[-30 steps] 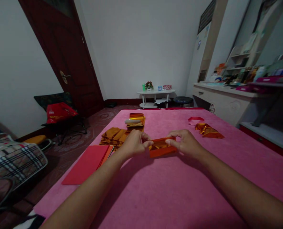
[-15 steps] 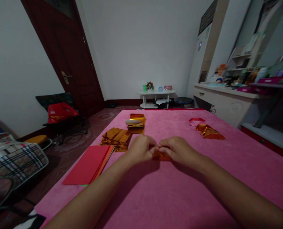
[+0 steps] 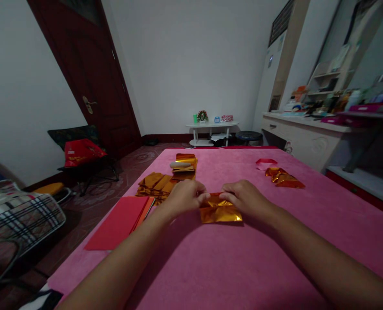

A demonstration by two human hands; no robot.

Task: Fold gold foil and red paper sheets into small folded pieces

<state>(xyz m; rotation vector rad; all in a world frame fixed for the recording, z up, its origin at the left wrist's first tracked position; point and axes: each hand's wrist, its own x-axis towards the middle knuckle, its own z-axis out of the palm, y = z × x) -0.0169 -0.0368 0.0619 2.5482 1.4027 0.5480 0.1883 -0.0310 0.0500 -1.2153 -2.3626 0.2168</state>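
**Gold on pink**

The foil sheet [image 3: 220, 212] in front of me is shiny gold-orange, on a pink cloth [image 3: 230, 267]. Left lie plain red papers [image 3: 116, 223], far left a plaid black-white-red bag [image 3: 20, 215]. The door [image 3: 91, 77] is dark maroon.

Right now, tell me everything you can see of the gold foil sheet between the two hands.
The gold foil sheet is a shiny, creased, roughly rectangular piece of metallic gold-orange paper. It lies nearly flat on the pink cloth, its long side running left to right. The left hand pinches its upper left corner and the right hand its upper right edge. A reddish tint shows along its top edge between the fingers.
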